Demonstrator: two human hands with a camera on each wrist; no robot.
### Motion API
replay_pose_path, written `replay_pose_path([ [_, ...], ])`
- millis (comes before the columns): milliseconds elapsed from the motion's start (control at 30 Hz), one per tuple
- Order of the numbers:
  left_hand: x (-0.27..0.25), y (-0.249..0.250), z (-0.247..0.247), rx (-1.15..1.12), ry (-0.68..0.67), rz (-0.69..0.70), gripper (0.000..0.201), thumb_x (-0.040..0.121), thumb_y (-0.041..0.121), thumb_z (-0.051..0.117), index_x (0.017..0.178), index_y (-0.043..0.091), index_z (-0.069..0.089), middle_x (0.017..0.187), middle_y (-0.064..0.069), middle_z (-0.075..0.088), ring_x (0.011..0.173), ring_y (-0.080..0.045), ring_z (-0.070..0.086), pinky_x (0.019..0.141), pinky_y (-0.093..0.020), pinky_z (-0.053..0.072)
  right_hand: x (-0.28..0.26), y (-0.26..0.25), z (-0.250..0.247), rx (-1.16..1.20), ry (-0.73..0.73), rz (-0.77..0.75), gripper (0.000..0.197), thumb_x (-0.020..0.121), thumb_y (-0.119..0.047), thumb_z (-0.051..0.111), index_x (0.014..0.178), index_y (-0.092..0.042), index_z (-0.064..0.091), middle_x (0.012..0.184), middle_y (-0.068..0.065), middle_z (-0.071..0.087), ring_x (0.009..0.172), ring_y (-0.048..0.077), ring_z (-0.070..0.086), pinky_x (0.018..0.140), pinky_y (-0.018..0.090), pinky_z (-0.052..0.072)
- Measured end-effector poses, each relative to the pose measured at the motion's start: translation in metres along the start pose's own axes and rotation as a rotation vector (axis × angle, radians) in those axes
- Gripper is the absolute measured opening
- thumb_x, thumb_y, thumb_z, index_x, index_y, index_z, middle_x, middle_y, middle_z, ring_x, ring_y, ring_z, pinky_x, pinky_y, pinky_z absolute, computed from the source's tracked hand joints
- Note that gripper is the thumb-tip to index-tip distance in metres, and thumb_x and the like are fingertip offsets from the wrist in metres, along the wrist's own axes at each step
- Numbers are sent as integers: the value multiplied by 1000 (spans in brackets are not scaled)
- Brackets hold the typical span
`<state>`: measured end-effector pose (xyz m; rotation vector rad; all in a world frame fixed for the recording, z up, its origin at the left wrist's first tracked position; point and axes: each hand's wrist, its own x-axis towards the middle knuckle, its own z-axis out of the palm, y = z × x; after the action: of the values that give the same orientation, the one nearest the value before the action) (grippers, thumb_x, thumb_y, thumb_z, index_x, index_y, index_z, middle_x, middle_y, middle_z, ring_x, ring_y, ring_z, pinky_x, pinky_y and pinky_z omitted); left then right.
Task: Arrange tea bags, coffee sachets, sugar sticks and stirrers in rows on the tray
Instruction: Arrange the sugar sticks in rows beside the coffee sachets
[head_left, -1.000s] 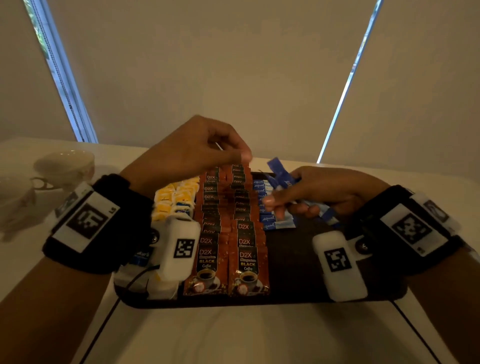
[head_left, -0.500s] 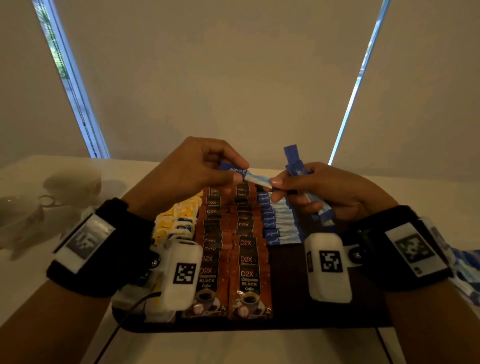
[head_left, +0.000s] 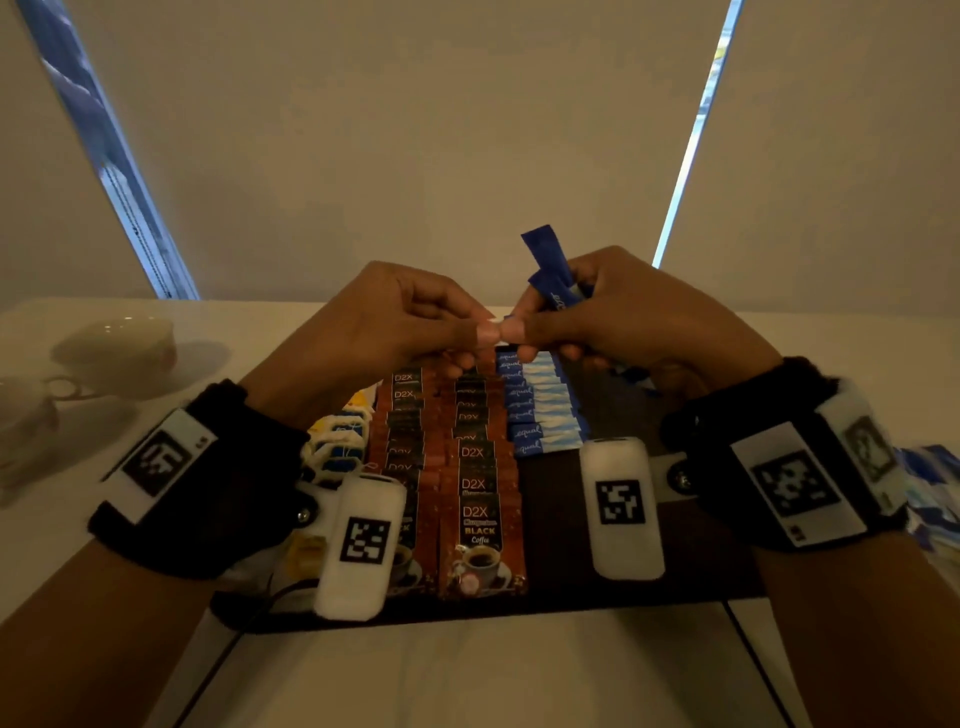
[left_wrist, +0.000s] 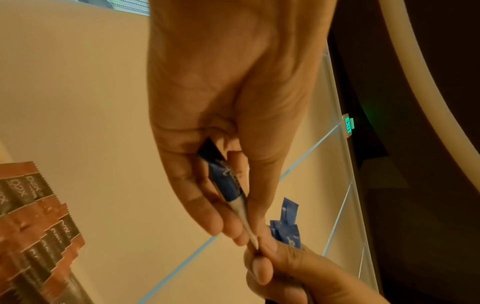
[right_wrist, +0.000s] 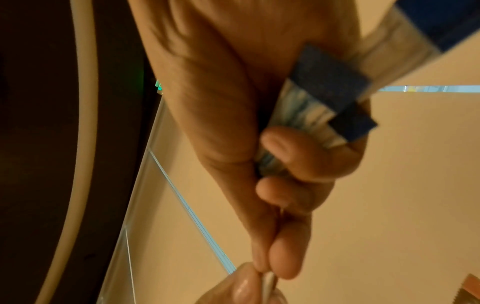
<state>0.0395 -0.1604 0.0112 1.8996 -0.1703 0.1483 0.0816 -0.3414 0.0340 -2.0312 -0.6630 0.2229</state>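
We hold 1 thin blue-and-white paper sugar stick (left_wrist: 228, 189) between both hands above the far part of the dark rectangular tray (head_left: 691, 587), in the middle of the head view. Our left hand (head_left: 379, 332) pinches its blue half; our right hand (head_left: 639, 322) pinches the white tip and also clutches a bundle of spare blue sugar sticks (right_wrist: 319, 107). The stick's long axis lies about left to right, blue end to the left. To do this step well, we judge the right fingers must let go first, then we lay it parallel in the row of blue sugar sticks (head_left: 540, 410), beside the brown coffee sachets (head_left: 478, 519).
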Motion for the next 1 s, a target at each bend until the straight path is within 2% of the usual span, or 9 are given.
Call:
replay_pose_path([
  [100, 0, 1, 0, -10, -8, -10, 8, 78, 8, 68, 85, 5, 71, 70, -7, 72, 60, -9, 66, 61, -17, 56, 0, 1, -2, 1, -15, 8, 18, 78, -21, 73, 80, -4, 68, 70, 10, 69, 46, 9, 39, 40, 17, 33],
  [300, 0, -5, -7, 17, 18, -46, 9, 78, 11, 71, 86, 7, 72, 74, -9, 73, 62, -11, 66, 63, -19, 57, 3, 11, -17, -16, -3, 111, 12, 78, -23, 72, 73, -14, 67, 57, -6, 64, 41, 2, 38, 38, 13, 30],
  [433, 0, -7, -13, 46, 37, -49, 4, 80, 10, 69, 83, 9, 71, 66, -2, 71, 59, -8, 65, 62, -19, 56, 3, 19, -27, -16, 0, 169, 9, 77, -20, 72, 72, -14, 67, 54, -6, 62, 40, 3, 36, 35, 13, 29],
  [533, -2, -5, -17, 53, 68, -22, 5, 83, 8, 67, 82, 10, 71, 67, -2, 71, 61, -9, 66, 61, -18, 55, 0, 24, -32, 33, 9, 207, 10, 73, -21, 72, 73, -13, 67, 57, -4, 63, 38, 3, 36, 34, 13, 29],
  [633, -6, 1, -26, 58, 129, 32, 4, 84, 11, 66, 84, 11, 70, 75, -3, 71, 67, -10, 65, 64, -19, 55, -8, 36, -35, -42, -16, 325, 11, 76, -21, 72, 75, -12, 67, 60, -3, 63, 40, 2, 36, 36, 13, 29],
  [700, -10, 5, -35, 30, 184, 72, 5, 86, 12, 64, 85, 12, 69, 77, 1, 70, 70, -9, 65, 67, -20, 56, -14, 46, -35, -112, -61, 434, 11, 78, -19, 71, 74, -10, 66, 50, -6, 60, 37, 2, 35, 35, 12, 28],
  [800, -17, 10, -48, -72, 278, 165, 8, 89, 13, 60, 85, 15, 67, 74, 5, 68, 70, -8, 61, 65, -19, 53, -22, 60, -38, -187, -141, 572, 17, 85, -14, 66, 70, -7, 62, 34, -7, 48, 28, 2, 32, 32, 11, 25],
  [900, -25, 10, -55, -185, 342, 240, 22, 93, 21, 56, 75, 26, 68, 70, 7, 64, 68, -7, 57, 62, -20, 49, -24, 68, -40, -222, -186, 677, 20, 87, -14, 63, 69, -6, 61, 32, -7, 45, 25, 2, 30, 30, 11, 24],
  [1000, -27, 7, -61, -224, 397, 219, 27, 96, 27, 52, 73, 26, 66, 66, 10, 61, 64, -5, 55, 59, -19, 47, -19, 74, -36, -229, -224, 715, 21, 88, -14, 62, 69, -5, 61, 32, -7, 45, 24, 2, 29, 29, 10, 24],
])
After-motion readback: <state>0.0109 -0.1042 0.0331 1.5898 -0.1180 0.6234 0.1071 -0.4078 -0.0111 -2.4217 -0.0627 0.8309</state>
